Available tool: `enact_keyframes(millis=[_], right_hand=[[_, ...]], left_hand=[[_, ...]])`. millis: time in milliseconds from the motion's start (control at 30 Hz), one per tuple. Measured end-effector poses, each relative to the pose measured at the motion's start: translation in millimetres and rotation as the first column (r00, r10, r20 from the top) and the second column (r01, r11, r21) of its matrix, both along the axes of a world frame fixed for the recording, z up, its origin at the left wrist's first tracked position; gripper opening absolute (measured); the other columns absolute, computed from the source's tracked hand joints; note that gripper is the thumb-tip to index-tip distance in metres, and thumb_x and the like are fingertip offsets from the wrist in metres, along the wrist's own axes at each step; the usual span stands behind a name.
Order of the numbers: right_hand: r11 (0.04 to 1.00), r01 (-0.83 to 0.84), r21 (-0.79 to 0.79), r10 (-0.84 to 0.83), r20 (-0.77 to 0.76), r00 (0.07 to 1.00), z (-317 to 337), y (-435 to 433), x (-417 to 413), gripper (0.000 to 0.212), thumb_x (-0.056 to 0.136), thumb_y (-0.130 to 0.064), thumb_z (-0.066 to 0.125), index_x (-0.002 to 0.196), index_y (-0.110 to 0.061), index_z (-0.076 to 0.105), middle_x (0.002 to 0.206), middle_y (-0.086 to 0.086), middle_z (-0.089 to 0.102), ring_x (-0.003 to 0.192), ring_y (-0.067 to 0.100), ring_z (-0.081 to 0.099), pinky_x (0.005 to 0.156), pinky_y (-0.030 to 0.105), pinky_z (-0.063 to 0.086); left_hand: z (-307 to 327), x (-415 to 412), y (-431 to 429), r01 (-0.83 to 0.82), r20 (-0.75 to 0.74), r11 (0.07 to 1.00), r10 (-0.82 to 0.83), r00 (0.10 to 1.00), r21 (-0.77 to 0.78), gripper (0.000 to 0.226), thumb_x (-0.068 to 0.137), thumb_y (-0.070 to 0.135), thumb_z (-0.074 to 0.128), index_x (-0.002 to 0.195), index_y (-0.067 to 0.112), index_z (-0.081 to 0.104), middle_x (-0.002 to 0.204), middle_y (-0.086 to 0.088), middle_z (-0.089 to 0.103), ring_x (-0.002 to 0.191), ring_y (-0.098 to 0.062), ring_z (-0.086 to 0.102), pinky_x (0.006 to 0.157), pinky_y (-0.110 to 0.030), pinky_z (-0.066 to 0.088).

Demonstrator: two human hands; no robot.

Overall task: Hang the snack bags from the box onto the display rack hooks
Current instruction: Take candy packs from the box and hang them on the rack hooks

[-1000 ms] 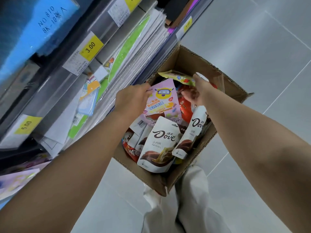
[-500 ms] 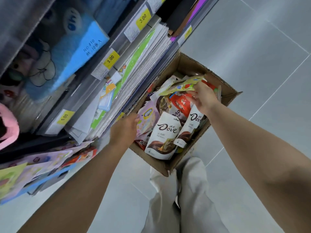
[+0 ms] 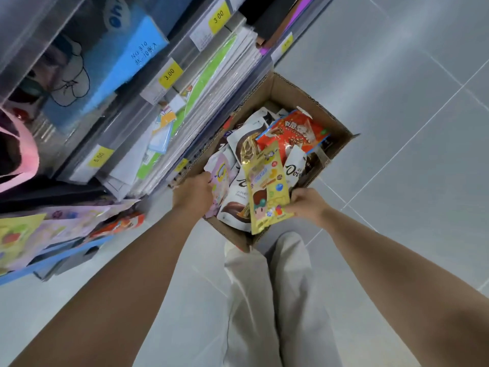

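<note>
An open cardboard box (image 3: pixel 332 120) stands on the floor beside the shelves, filled with several snack bags. My right hand (image 3: pixel 308 205) pinches the lower end of a yellow cartoon snack bag (image 3: pixel 266 186), lifted above the box's near side. My left hand (image 3: pixel 193 196) grips a pink snack bag (image 3: pixel 221 181) at the box's left edge. Inside the box lie white Dove pouches (image 3: pixel 295 169) and a red bag (image 3: pixel 293 133). More snack bags (image 3: pixel 66 229) hang at the lower left.
Shelves (image 3: pixel 158 83) with paper stock and yellow price tags run along the left. Grey tiled floor (image 3: pixel 397 88) stretches to the right of the box. My legs in light trousers (image 3: pixel 267 300) stand just before the box.
My right hand has pulled the yellow bag out of the box and toward me. My left hand has stayed at the box's left edge on the pink bag. The view has tilted up slightly.
</note>
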State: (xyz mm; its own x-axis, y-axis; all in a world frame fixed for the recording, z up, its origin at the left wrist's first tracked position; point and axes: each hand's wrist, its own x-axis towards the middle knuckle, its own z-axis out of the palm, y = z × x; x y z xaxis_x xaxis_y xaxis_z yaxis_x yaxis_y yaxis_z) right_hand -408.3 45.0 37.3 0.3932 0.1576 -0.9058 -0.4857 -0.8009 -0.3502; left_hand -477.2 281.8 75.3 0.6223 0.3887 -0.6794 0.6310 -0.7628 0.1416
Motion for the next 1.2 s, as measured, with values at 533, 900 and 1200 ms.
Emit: enact_keyframes(millis=[533, 900, 1200], right_hand=[[0.977, 0.203, -0.068, -0.199, 0.062, 0.978, -64.5, 88.3, 45.3, 0.028, 0.086, -0.035, 0.064, 0.100, -0.010, 0.059, 0.099, 0.006, 0.066, 0.087, 0.026, 0.068, 0.062, 0.034, 0.056], [0.980, 0.185, 0.069, -0.190, 0.075, 0.979, 13.7, 90.5, 17.3, 0.026, 0.086, -0.011, 0.061, 0.097, 0.013, 0.062, 0.103, 0.030, 0.065, 0.085, 0.026, 0.058, 0.087, 0.046, 0.050], [0.971, 0.006, 0.238, -0.062, 0.227, 0.972, 203.1, 83.8, 36.1, 0.025, 0.086, -0.008, 0.064, 0.094, 0.015, 0.062, 0.075, 0.006, 0.047, 0.071, 0.016, 0.045, 0.060, 0.025, 0.037]], left_hand=[[-39.1, -12.6, -1.1, -0.028, 0.114, 0.986, 0.009, 0.993, 0.162, 0.041, 0.090, 0.009, 0.050, 0.129, 0.015, 0.039, 0.110, -0.019, 0.063, 0.096, -0.040, 0.061, 0.067, -0.037, 0.038], [26.4, -20.1, 19.5, 0.019, -0.057, 0.972, -0.006, 0.998, 0.235, 0.047, 0.091, -0.004, 0.043, 0.129, 0.023, 0.040, 0.108, -0.017, 0.064, 0.096, -0.036, 0.062, 0.065, -0.033, 0.037], [185.6, -46.3, 34.4, -0.217, 0.110, 0.960, 0.200, 0.974, 0.179, 0.044, 0.093, 0.003, 0.042, 0.120, 0.034, 0.058, 0.119, -0.009, 0.062, 0.108, -0.033, 0.060, 0.083, -0.041, 0.048]])
